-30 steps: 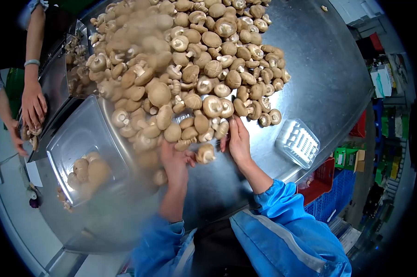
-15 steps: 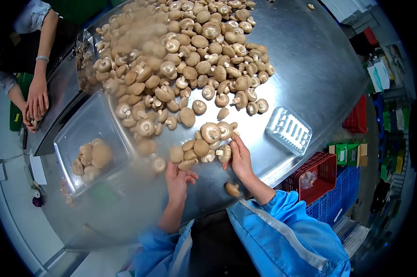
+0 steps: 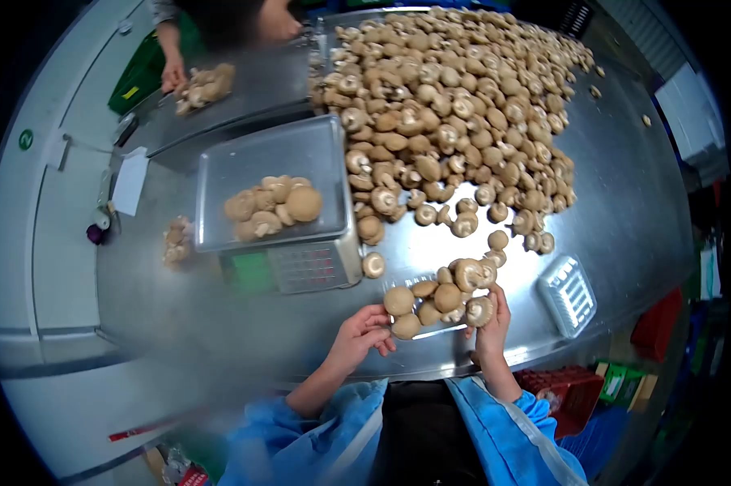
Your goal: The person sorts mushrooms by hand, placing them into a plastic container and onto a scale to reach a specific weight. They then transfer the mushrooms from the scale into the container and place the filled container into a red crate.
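Observation:
A clear plastic tray [image 3: 440,329] heaped with brown shiitake mushrooms [image 3: 447,297] is between my two hands, close to the table's front edge. My left hand [image 3: 360,335] has its fingers curled at the tray's left end. At the right end, my right hand [image 3: 492,330] grips the tray, its fingers beside a mushroom showing its pale underside. The heaped mushrooms hide most of the tray. Beyond it lies a large pile of loose shiitake [image 3: 470,105]. To the right, a second clear tray [image 3: 569,296] sits on the metal table.
A weighing scale [image 3: 313,266] stands left of my hands, with several mushrooms on its pan [image 3: 219,182]. Another person's hand [image 3: 173,74] is near a mushroom cluster [image 3: 207,87] at the upper left. Crates, including a red one [image 3: 568,397], stand below the table's right side.
My view has swung left, so the scale and the pile appear farther right. Both hands remain at the ends of the filled tray. The other person's hands have moved apart.

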Available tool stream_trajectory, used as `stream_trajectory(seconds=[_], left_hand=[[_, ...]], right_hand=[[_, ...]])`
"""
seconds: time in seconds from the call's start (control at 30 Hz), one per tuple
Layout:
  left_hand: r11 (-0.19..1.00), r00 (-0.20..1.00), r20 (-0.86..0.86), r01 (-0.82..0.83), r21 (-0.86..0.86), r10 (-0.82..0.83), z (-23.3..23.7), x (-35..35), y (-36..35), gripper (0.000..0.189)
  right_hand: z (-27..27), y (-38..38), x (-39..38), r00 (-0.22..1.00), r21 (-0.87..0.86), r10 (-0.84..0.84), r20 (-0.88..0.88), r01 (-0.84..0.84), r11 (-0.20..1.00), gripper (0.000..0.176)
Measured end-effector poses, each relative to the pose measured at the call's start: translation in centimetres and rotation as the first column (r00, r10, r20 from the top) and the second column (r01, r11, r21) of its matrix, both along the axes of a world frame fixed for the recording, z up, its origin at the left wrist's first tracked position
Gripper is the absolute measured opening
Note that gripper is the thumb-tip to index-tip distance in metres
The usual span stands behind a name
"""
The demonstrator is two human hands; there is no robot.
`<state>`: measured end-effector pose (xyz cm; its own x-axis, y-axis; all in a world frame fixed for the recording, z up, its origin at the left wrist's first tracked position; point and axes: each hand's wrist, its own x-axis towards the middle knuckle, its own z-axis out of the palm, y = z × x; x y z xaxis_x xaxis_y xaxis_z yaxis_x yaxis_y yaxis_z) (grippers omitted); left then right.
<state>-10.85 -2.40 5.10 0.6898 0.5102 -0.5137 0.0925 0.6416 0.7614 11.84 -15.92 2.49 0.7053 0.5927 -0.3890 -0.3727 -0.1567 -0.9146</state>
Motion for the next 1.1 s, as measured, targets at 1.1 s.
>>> stream_trajectory(seconds=[1.1], left_hand=[[0.821, 0.875, -0.26, -0.227, 0.524, 0.408, 1.4, -12.2, 26.0, 0.007]], right_hand=[[4.2, 9.3, -9.0, 0.997, 0.078, 0.042, 0.064, -0.047, 0.996, 0.036]])
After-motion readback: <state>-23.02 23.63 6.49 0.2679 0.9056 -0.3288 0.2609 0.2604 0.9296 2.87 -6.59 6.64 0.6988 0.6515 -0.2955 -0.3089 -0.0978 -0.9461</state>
